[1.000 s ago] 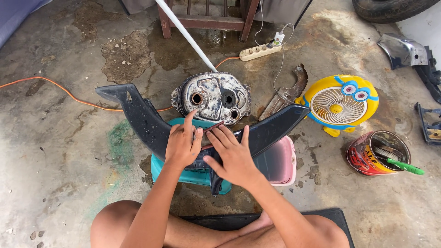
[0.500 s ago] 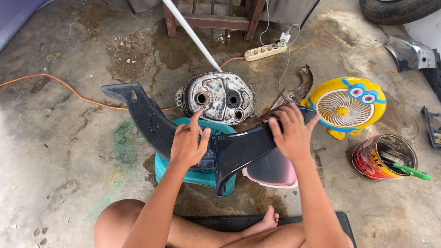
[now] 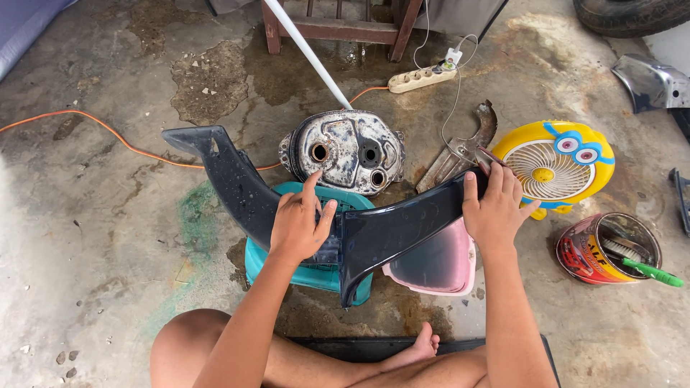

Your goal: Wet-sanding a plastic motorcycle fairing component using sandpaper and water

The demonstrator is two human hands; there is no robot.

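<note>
**Both hands on a dark V-shaped panel over a teal stool**

Head view: the dark plastic panel (image 3: 392, 230) lies across the teal stool (image 3: 305, 269). The left hand (image 3: 300, 224) presses flat on the panel's middle, fingers spread, not closed. The right hand (image 3: 496, 208) grips the panel's right arm near its tip. A pink tub (image 3: 438, 269) sits under the panel, its contents not visible. Beyond the panel stands a worn metal tank (image 3: 348, 149). Right of the panel, an open paint can (image 3: 607, 248) holds a green-handled brush (image 3: 650, 271); a yellow fan (image 3: 553, 167) stands near it.
</note>
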